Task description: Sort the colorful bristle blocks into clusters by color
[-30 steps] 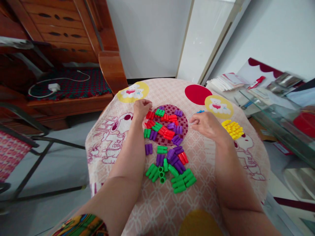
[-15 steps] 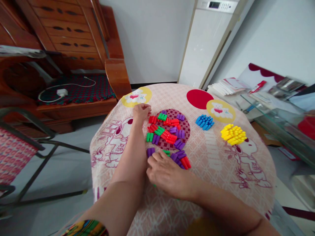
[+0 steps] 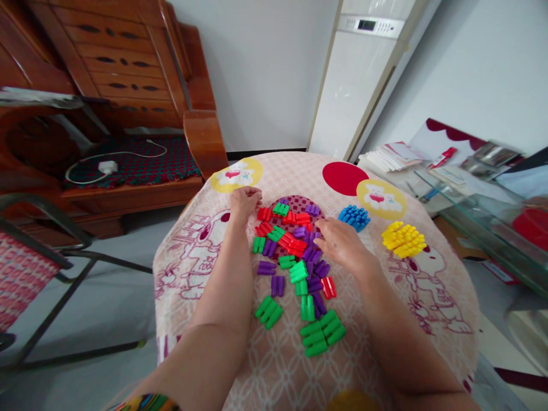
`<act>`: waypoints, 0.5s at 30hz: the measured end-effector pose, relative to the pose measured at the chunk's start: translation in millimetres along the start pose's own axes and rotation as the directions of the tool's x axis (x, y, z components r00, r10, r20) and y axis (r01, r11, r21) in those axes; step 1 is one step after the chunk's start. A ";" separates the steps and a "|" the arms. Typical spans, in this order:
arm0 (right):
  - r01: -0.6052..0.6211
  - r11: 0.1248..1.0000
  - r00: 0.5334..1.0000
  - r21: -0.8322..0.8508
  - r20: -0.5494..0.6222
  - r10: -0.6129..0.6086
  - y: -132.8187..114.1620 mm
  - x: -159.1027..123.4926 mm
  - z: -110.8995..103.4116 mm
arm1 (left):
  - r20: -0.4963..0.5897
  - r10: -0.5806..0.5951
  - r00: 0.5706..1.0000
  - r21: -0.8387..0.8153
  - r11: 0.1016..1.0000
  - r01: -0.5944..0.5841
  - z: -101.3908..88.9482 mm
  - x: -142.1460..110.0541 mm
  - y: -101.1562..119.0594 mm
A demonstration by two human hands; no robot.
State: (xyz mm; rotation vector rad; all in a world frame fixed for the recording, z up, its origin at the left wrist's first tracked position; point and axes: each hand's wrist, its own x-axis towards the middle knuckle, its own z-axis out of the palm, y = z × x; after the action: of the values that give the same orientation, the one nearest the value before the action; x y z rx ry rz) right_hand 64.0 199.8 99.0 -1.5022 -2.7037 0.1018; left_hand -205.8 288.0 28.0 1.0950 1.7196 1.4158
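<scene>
Hands reach over small plastic pieces on a round table covered by a pale pink patterned tablecloth (image 3: 278,371). The person's left hand (image 3: 246,201) is at the far left of the pieces, just beside some red pieces (image 3: 264,214), its fingertips drawn together; whether they pinch anything cannot be told. The right hand (image 3: 340,242) is at the right side of the spread, fingers bent and tips at the purple pieces (image 3: 314,235); whether it grips or touches one cannot be told either.

Half a second ago the right hand covered the near middle of the spread; now it is farther off and to the right, uncovering the green pieces (image 3: 307,308). Several of these now form a rough line running toward the person, where a second ago some lay scattered and one stood with its round openings up. A purple piece (image 3: 266,267) at the left has turned sideways. The left hand keeps nearly the same place.

Red, green and purple pieces lie mixed on and around a dark checked circle (image 3: 299,200) in the cloth. To the right, blue pieces (image 3: 354,218) and yellow pieces (image 3: 403,239) sit in separate clusters. At far left is a wooden bench (image 3: 205,137).
</scene>
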 end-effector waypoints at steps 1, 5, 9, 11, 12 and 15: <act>-0.028 1.000 0.999 0.010 0.027 0.027 -0.2 1.9 4.1 | 0.014 0.011 1.000 0.036 0.999 -0.012 0.3 0.3 -0.5; 0.118 0.965 0.993 0.234 -0.026 -0.116 -15.1 12.5 21.9 | 0.201 0.109 0.974 0.238 0.959 -0.156 3.3 0.1 -0.1; 0.289 0.856 0.955 0.430 -0.187 -0.229 -22.6 19.1 27.1 | 0.372 0.123 0.920 0.219 0.952 -0.216 7.4 -1.5 1.4; 0.234 0.866 0.964 0.441 -0.224 -0.147 -17.7 19.8 23.3 | 0.330 0.089 0.940 0.153 0.977 -0.147 7.5 -0.4 0.0; 0.193 0.881 0.968 0.433 -0.231 -0.099 -13.6 19.8 20.6 | 0.284 0.067 0.957 0.122 0.987 -0.105 6.8 0.7 -1.2; 0.089 0.920 0.973 0.383 -0.229 0.001 0.1 19.9 13.7 | 0.137 0.013 0.991 0.082 0.996 -0.025 3.4 5.1 -5.5</act>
State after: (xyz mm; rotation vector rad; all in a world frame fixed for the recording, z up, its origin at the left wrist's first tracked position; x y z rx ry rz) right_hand 52.6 216.4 85.5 -1.2497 -2.3568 0.4172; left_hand -206.2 293.6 22.1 1.2274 1.6874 1.2598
